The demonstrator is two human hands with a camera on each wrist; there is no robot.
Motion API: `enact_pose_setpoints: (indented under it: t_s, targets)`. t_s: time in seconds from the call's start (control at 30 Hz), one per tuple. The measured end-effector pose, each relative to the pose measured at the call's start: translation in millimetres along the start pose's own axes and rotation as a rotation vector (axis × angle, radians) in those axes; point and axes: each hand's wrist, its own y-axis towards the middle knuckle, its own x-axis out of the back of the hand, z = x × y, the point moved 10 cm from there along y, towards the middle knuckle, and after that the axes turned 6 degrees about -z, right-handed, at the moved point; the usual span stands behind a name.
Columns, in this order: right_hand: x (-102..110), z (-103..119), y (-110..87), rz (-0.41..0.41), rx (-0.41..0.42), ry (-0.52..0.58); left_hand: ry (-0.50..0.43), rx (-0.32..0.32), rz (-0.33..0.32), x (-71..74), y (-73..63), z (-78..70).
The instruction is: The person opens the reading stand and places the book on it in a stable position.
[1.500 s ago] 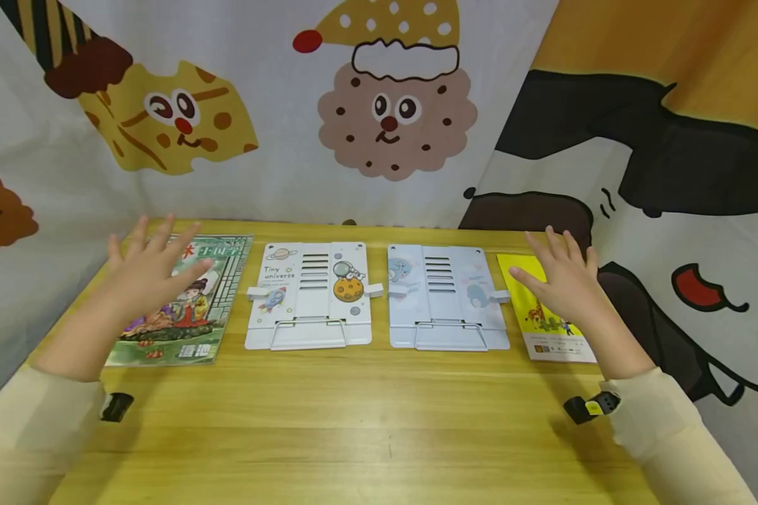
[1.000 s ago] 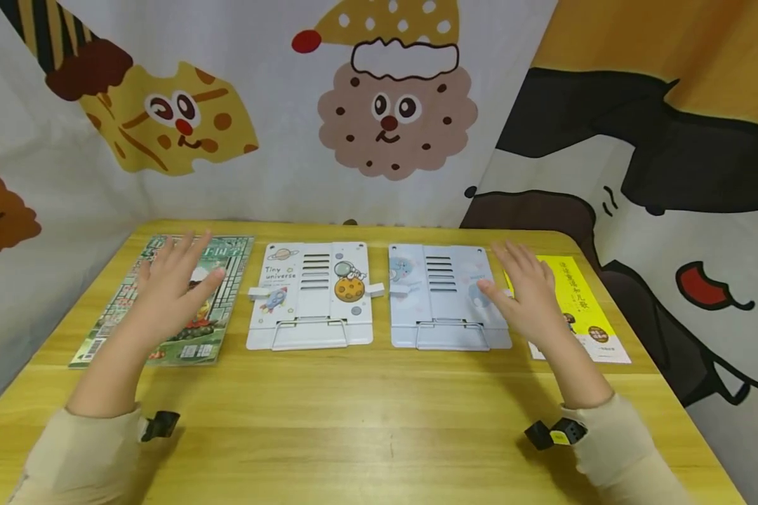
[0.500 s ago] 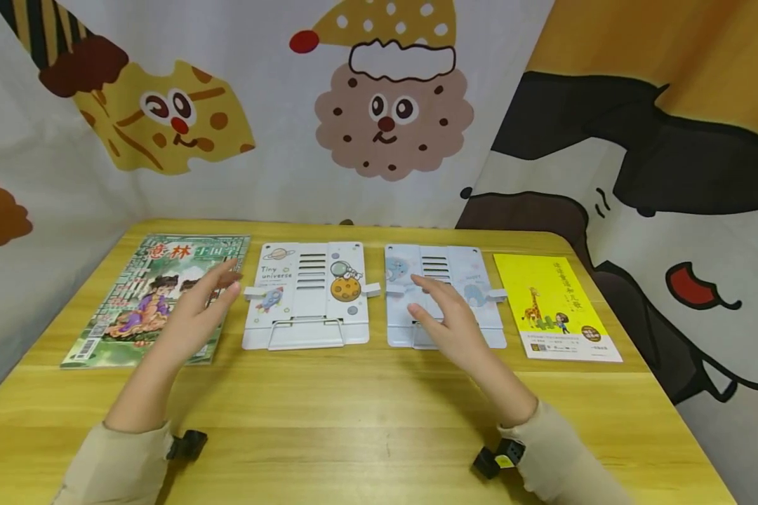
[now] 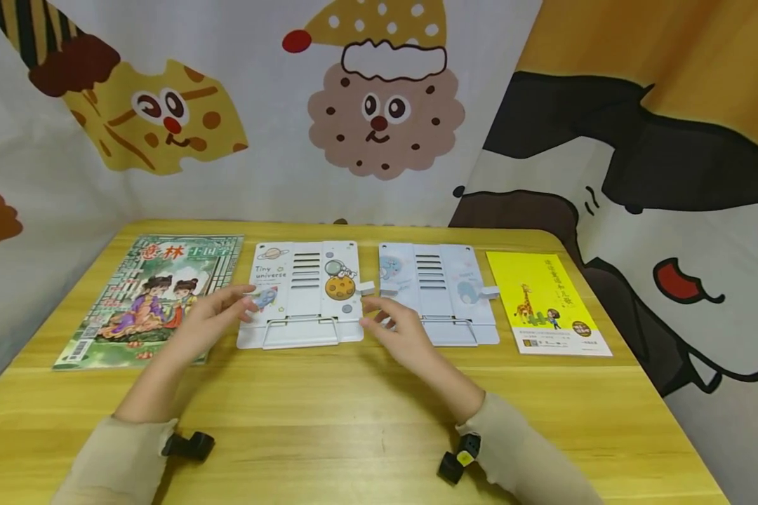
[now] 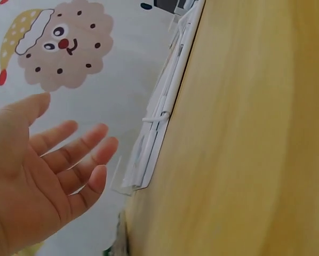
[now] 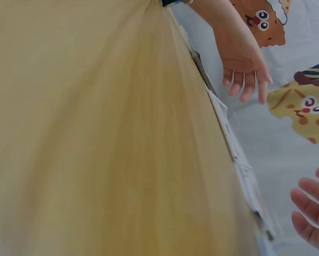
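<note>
A white folding book stand point(image 4: 309, 298) with "Tiny universe" print lies flat on the table in the head view. At its left edge is my left hand point(image 4: 211, 319), fingers loosely bent around nothing; the left wrist view shows the palm and spread fingers of this left hand point(image 5: 47, 176) bare. My right hand point(image 4: 404, 337) is at the stand's right edge, fingertips overlapping it in the head view, thumb and fingers apart. A pale blue book stand point(image 4: 451, 308) lies to the right, partly behind my right hand. In the right wrist view, fingers point(image 6: 311, 205) of my right hand show nothing held.
A green illustrated magazine point(image 4: 145, 301) lies at the left, partly under my left forearm in view. A yellow book point(image 4: 546, 301) lies at the right. The wooden table point(image 4: 328, 428) ends at the back against a printed curtain point(image 4: 278, 189).
Both hands have come down and inward. The left moved from over the magazine to the white stand's left edge; the right crossed from the yellow book past the blue stand to its right edge.
</note>
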Motion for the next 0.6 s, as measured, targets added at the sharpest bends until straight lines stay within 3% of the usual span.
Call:
enact_pose_setpoints:
  t_s: [0.27,0.43,0.6]
  targets:
    - [-32,-12,-2.1,0.035,-0.060,-0.014,0.000,0.117,0.043,-12.5,-0.6,24.3]
    - [-50,-12,-1.0,0.066,-0.046,-0.120,0.039,0.171,0.080,-20.7,-2.7,31.6]
    - [-57,-11,3.1,0.038,-0.028,-0.234,0.099,0.180,0.091,-23.3,-1.3,33.0]
